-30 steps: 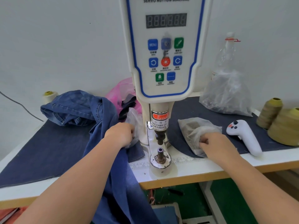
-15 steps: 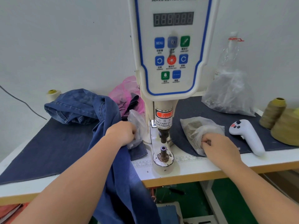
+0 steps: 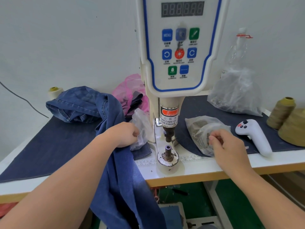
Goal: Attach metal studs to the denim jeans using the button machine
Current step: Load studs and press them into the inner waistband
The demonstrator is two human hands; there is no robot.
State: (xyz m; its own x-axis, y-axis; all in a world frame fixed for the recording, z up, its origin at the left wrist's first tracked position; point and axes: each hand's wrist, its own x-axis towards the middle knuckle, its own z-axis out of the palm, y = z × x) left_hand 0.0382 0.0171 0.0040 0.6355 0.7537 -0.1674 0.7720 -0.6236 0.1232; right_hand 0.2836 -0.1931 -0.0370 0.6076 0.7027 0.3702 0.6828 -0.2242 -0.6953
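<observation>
The white servo button machine (image 3: 179,47) stands mid-table, its punch above a round die post (image 3: 168,154). Blue denim jeans (image 3: 105,116) lie heaped at the left and hang over the table's front edge under my left arm. My left hand (image 3: 123,134) has curled fingers in a small clear plastic bag (image 3: 142,128) beside the machine; what they pinch is hidden. My right hand (image 3: 227,144) hovers with curled fingertips over a clear bag of metal studs (image 3: 200,129) right of the machine; any stud between the fingers is too small to see.
A white handheld controller (image 3: 254,136) lies right of the stud bag. Olive thread cones (image 3: 283,111) stand at the far right, a big plastic bag (image 3: 237,93) and a bottle behind. A pink bag (image 3: 130,88) sits behind the jeans. Dark cloth (image 3: 49,149) covers the table.
My right hand has lifted slightly from the stud bag with its fingertips pinched together. My left hand stays at the small bag. The view has shifted closer.
</observation>
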